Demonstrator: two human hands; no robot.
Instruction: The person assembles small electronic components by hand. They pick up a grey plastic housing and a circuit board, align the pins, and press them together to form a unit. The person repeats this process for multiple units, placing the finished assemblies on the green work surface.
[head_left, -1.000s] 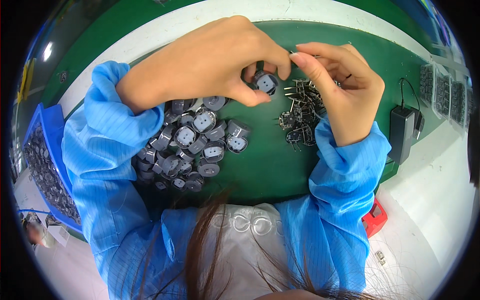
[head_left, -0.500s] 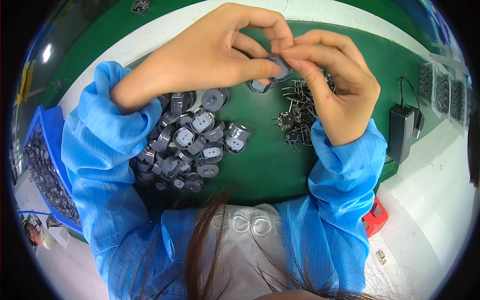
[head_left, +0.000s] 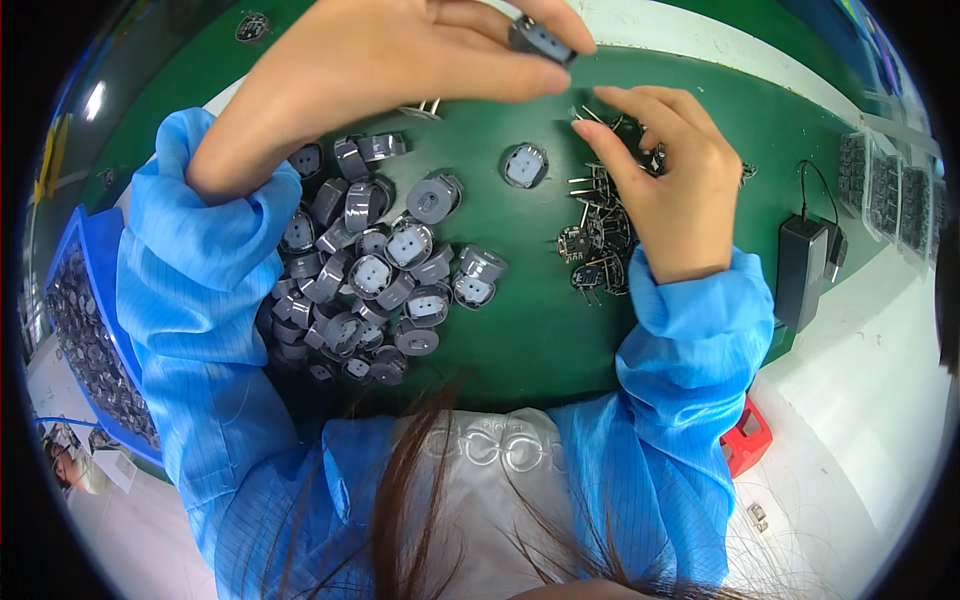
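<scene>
- The left hand (head_left: 400, 50), at the upper centre of the frame, pinches a dark grey round casing (head_left: 541, 40) between thumb and forefinger, its pale two-holed face showing.
- The right hand (head_left: 672, 175), right of centre, stands with thumb and forefinger apart at the pile of small black boards (head_left: 603, 232) with metal pins; whether a fingertip touches a pin I cannot tell.
- A single casing (head_left: 525, 166) lies on the green mat (head_left: 540, 300), between the hands and below the left one.
- Many grey casings (head_left: 370, 275) are heaped left of centre, some pale face up, others on their sides.
- A blue bin (head_left: 100, 300) of small parts stands at the left edge.
- A black adapter (head_left: 802, 270) with a cable sits at right.
</scene>
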